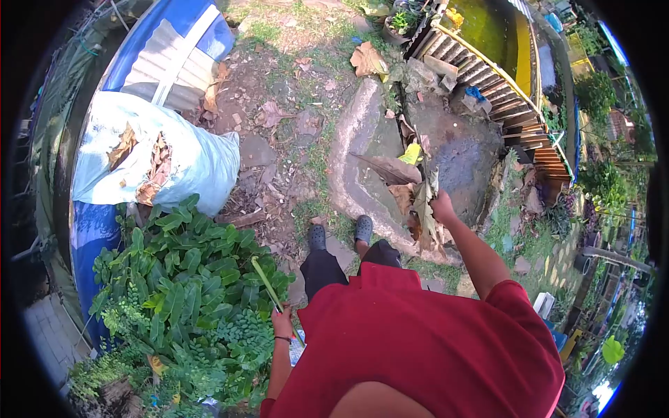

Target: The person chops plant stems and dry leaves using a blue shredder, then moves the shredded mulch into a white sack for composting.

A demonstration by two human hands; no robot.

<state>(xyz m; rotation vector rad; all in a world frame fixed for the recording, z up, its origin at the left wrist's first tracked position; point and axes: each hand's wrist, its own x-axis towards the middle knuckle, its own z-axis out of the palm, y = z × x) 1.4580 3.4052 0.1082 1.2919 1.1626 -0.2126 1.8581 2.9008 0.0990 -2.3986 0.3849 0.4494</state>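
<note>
Dry brown leaves point(422, 209) hang in a bunch from my right hand point(442, 207), fingers closed around their stems, out over the grey stone slab point(362, 160) just ahead of my feet. My left hand point(282, 324) grips a thin green stalk point(266, 284) that slants up over the leafy green plants point(181, 279) beside me. Beyond them lies a pale blue sack point(198, 160) with dead leaves spilling from its mouth.
</note>
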